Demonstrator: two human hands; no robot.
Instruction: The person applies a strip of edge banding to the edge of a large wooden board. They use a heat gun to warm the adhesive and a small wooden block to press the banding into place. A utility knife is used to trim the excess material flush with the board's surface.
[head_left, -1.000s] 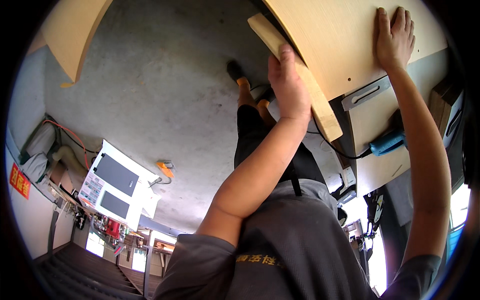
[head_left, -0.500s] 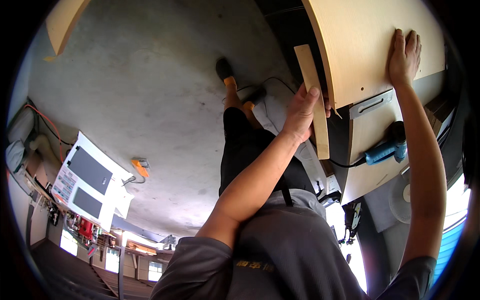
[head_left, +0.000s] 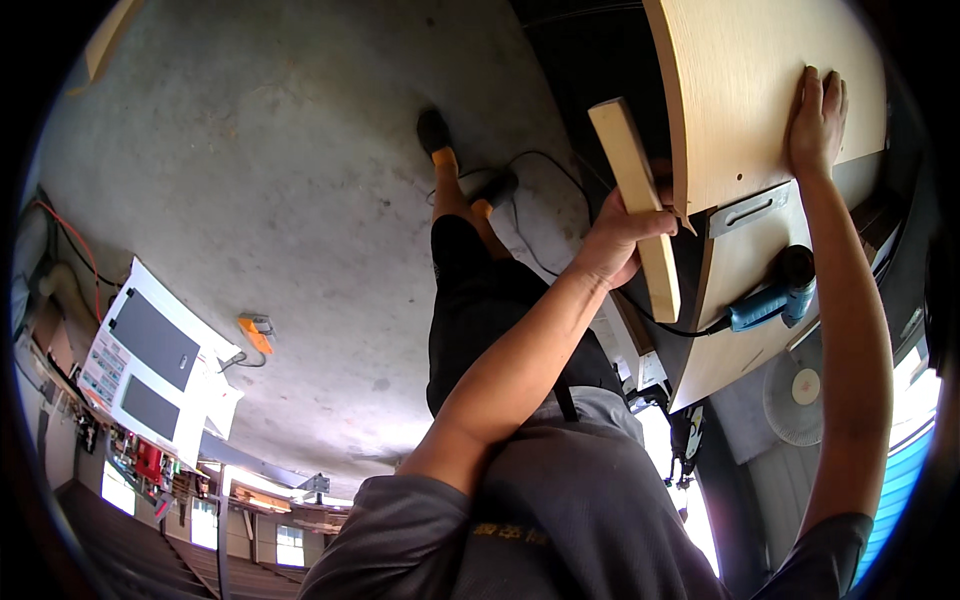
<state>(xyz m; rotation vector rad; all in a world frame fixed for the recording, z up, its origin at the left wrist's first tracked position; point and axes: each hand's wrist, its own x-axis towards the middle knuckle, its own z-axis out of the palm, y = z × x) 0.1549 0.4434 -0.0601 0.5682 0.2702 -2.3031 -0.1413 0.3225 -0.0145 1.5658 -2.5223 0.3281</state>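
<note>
My left hand [head_left: 618, 240] is closed round a narrow wooden block [head_left: 645, 200], with the thumb across its face. The block stands lengthwise beside the near left edge of a large pale wood-grain panel [head_left: 745, 80]. A thin torn strip of edging [head_left: 688, 221] sticks out at the panel's near corner. On top of the panel, toward its right side, my right hand [head_left: 819, 130] lies flat with fingers stretched out. A small dark hole shows in the panel near its front edge.
A blue heat gun [head_left: 765, 305] with a black cord lies on another pale board [head_left: 715, 345] near a slotted metal plate [head_left: 748, 210]. A white fan [head_left: 800, 395] stands at the lower right. Cords cross the concrete floor [head_left: 300, 180], where an orange device [head_left: 256, 333] lies. A white-and-grey cabinet [head_left: 150, 350] stands left.
The wooden block has tilted in my left hand and shows more of its side; my thumb now lies across it. The panel and right hand appear slightly further right as the view shifts.
</note>
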